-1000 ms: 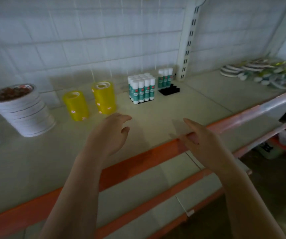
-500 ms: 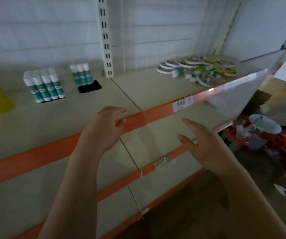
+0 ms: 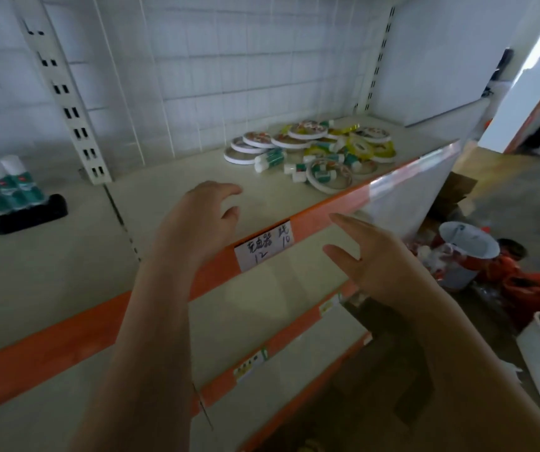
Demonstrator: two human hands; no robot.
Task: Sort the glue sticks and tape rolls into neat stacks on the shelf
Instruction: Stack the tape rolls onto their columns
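Reaching hands: the bare left hand [image 3: 196, 220] and bare right hand [image 3: 373, 256] were held loose-fingered, nothing grasped, over the orange-edged beige shelf [image 3: 170, 197].
Far heap: white and yellow tape rolls [image 3: 330, 172] were mixed with green-labelled glue sticks [image 3: 270, 159].
Far left: three upright white-capped glue sticks [image 3: 4, 184] were seen.

bare shelf [image 3: 170, 190] lies between hands and jumbled pile [image 3: 314, 151]
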